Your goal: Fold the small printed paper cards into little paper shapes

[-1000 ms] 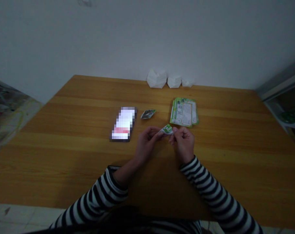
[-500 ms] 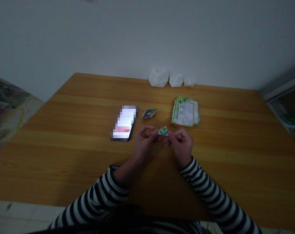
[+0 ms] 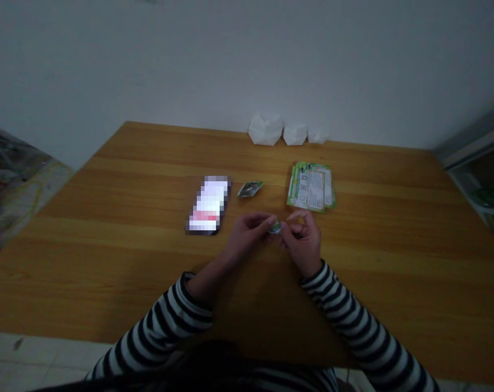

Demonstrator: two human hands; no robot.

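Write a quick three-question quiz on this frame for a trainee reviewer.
1. Which is nearer the phone: the left hand or the right hand?
2. True or false: the folded green paper is lying on the wooden table.
3. What stands at the table's far edge, against the wall?

Key: 1. The left hand. 2. False; both hands hold it. 3. Three white paper lumps.
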